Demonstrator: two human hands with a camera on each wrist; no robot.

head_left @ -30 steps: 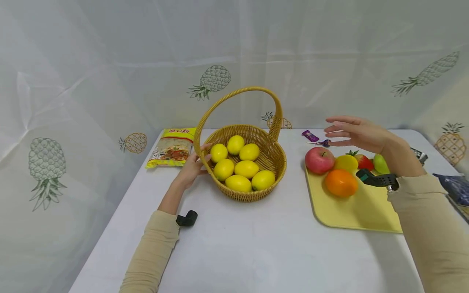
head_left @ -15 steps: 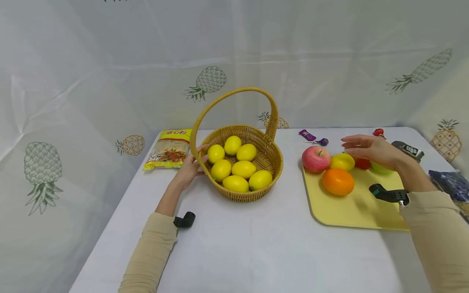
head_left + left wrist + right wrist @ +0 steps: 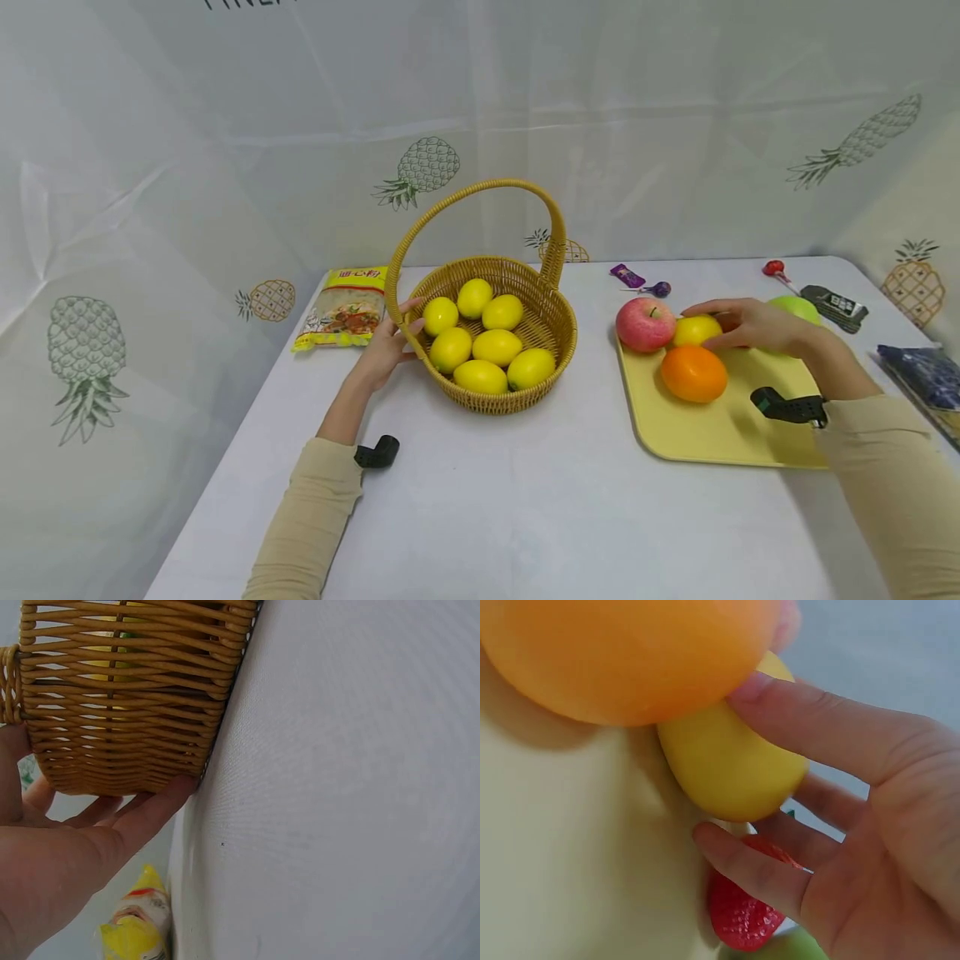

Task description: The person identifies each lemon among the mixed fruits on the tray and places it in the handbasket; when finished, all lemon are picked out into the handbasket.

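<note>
My left hand holds the side of a wicker basket by the foot of its handle. Its lower fingers lie against the woven outside wall, seen in the left wrist view. Several yellow lemons lie inside. Over a yellow tray, my right hand grips another lemon, thumb on the near side and fingers around the far side. An orange and a red apple sit close against that lemon. Below my fingers a strawberry shows in the right wrist view.
A noodle bag lies left of the basket. Behind the tray are a purple candy and a lollipop. A green fruit, a red lollipop, a dark packet and a blue package are at the right.
My right hand has come down from above the tray's back and now grips the lemon there. The left hand stays at the basket, and the head view has shifted slightly.
</note>
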